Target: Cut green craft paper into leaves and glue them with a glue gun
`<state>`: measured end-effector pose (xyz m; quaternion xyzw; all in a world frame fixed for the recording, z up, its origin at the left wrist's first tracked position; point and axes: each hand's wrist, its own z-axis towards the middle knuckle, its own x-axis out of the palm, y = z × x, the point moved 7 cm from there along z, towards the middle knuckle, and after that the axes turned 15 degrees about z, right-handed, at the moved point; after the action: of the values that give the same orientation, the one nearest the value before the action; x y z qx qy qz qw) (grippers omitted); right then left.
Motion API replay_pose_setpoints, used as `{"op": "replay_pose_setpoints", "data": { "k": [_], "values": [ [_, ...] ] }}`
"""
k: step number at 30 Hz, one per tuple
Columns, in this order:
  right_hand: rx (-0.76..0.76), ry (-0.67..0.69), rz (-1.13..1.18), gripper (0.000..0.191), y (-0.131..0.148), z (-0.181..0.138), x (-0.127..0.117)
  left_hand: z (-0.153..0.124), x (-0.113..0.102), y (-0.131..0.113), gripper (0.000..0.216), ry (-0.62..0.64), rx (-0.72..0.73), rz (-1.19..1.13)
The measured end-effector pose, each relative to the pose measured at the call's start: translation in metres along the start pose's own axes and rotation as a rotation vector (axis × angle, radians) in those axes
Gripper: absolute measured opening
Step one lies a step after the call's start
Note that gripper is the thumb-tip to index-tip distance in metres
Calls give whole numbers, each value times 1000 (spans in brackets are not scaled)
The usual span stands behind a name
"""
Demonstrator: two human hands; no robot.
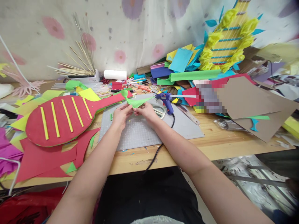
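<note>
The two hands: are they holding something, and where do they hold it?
Yes, a green piece. The left hand and right hand pinch it with their fingertips along its near edge.

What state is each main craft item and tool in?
Thin light-green sheet: bent, held in left hand and right hand
Blue-purple glue gun: lying down, white glue stick inserted
Flat red guitar shape: lying, yellow strips across
Yellow flower-edged guitar: strung, tilted
White roll: lying sideways
</note>
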<state>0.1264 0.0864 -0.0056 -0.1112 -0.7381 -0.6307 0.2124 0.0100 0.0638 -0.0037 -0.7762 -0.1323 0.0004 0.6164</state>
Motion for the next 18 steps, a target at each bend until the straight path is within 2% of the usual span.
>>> {"op": "replay_pose_setpoints", "data": {
  "k": [6,11,14,18],
  "values": [
    [21,50,31,52,0,0,1,2,-6,-1,23,-103,26,18],
    [-62,-40,-26,31,6,4,-9,3,-9,-1,20,-140,41,44],
    [-127,-82,-45,27,10,5,-12,4,-9,-2,18,-136,59,60],
    [-185,-95,-62,22,17,4,-13,5,-17,-5,14,-220,101,64]
  ]
}}
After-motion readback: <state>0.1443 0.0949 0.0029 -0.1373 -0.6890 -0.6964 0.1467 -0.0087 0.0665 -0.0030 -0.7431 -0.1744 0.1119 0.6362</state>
